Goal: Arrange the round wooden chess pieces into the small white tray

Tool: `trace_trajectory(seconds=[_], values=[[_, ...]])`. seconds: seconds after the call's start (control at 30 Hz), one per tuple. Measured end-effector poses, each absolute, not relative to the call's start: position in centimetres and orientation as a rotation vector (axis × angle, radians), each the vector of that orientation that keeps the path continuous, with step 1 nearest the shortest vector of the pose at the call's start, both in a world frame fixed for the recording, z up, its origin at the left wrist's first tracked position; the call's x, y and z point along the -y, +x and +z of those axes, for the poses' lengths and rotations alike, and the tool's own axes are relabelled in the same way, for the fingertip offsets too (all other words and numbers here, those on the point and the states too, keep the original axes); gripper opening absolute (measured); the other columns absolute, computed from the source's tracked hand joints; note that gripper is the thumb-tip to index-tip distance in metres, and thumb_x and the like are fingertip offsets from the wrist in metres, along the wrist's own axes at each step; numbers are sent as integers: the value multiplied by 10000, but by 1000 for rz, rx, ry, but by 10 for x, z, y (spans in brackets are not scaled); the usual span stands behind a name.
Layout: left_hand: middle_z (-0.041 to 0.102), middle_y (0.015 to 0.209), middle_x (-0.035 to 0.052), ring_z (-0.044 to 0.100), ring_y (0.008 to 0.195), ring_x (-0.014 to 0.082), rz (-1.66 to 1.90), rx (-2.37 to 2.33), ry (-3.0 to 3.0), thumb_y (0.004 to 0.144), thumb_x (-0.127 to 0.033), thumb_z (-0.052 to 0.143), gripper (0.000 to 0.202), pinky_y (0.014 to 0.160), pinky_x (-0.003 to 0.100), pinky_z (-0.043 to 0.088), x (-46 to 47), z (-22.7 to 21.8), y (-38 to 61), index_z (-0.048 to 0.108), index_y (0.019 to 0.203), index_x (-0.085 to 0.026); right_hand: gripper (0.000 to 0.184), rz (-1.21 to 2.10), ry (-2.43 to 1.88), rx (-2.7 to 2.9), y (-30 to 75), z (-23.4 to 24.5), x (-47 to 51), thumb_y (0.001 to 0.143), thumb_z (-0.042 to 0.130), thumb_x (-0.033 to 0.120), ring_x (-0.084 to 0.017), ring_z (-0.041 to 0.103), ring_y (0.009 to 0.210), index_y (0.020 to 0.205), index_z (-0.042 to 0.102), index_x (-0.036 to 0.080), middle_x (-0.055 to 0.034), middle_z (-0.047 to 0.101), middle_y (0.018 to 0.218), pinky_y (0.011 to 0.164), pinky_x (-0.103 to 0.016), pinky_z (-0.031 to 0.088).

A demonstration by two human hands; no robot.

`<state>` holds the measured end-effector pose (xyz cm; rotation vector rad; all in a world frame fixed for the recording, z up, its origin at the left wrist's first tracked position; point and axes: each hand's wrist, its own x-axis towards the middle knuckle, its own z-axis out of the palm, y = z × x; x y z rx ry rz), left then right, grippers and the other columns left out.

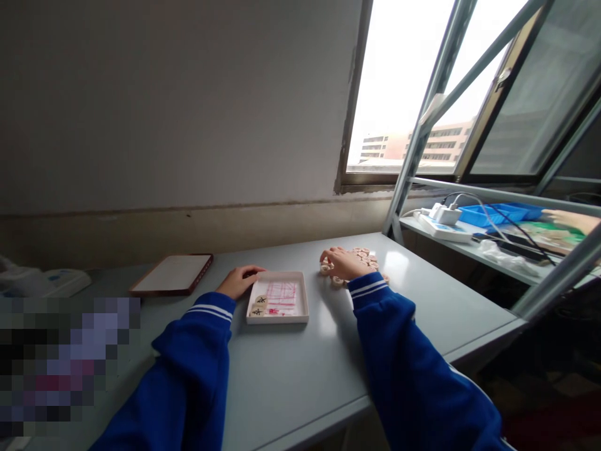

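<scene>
This looks like a plain room high up in a school or office block; I can't tell which. My grey desk stands against a bare wall beneath an open metal-framed window at upper right, with a multi-storey building outside. At right, a shelf holds a power strip and a blue plastic tray.

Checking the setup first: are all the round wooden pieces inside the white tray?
No: a heap of round wooden pieces lies under the right hand, and only two pieces sit in the white tray.
</scene>
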<state>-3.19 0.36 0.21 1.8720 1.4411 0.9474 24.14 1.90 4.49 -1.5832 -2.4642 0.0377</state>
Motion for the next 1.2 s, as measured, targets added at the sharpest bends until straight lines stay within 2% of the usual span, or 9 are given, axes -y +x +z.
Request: trace_trajectory(seconds=[0.1, 0.23, 0.37, 0.5, 0.6, 0.73, 0.9, 1.2], values=[[671, 879, 73, 578, 863, 232, 957, -1450, 1874, 583, -347, 464, 372, 778, 317, 437, -4, 2, -32, 660, 823, -143, 279, 95, -1503, 2483, 239, 45, -16, 699, 602, 134, -158, 502, 820, 974, 560, 155, -49, 550, 844, 740, -268, 377], [669, 878, 84, 580, 866, 241, 957, -1429, 1894, 588, -353, 465, 378, 790, 334, 436, -4, 2, -32, 661, 828, -136, 259, 355, -1011, 2604, 200, 46, 1, 713, 617, 193, -108, 502, 715, 968, 574, 175, -13, 548, 824, 653, -215, 398], [666, 898, 90, 576, 896, 241, 958, -1417, 1905, 581, -352, 469, 384, 824, 325, 428, -4, 2, -32, 658, 829, -128, 290, 452, -627, 2726, 161, 36, 24, 718, 614, 200, -112, 518, 795, 1005, 580, 198, -22, 564, 924, 729, -215, 403], [668, 890, 89, 574, 904, 244, 970, -1414, 1893, 579, -372, 470, 392, 839, 332, 425, -5, 1, -32, 653, 825, -127, 235, 389, -629, 2693, 149, 26, 34, 751, 585, 233, -128, 524, 829, 979, 584, 178, -38, 574, 916, 768, -236, 401], [666, 893, 103, 571, 913, 251, 972, -1402, 1888, 577, -395, 477, 417, 855, 347, 419, -5, 1, -32, 645, 832, -113, 279, 231, -675, 2645, 151, 23, 33, 750, 594, 270, -168, 493, 927, 1006, 569, 162, -76, 543, 1007, 822, -288, 385], [660, 917, 109, 575, 912, 244, 977, -1393, 1875, 571, -408, 487, 434, 868, 343, 416, -5, 1, -32, 638, 844, -107, 321, 77, -733, 2670, 152, 19, 30, 768, 568, 327, -201, 454, 957, 1066, 551, 210, -84, 501, 1074, 838, -355, 374], [656, 927, 119, 569, 927, 253, 956, -1391, 1896, 580, -418, 473, 456, 870, 352, 416, -4, 1, -31, 637, 859, -97, 238, 127, -759, 2666, 151, 18, 31, 762, 580, 297, -193, 450, 935, 972, 578, 184, -68, 509, 1042, 823, -325, 390], [658, 932, 103, 563, 936, 254, 952, -1392, 1940, 596, -391, 455, 429, 878, 358, 408, -7, -1, -34, 643, 862, -111, 225, 192, -758, 2620, 150, 17, 31, 744, 600, 275, -199, 454, 956, 929, 563, 153, -76, 520, 1034, 832, -315, 395]])
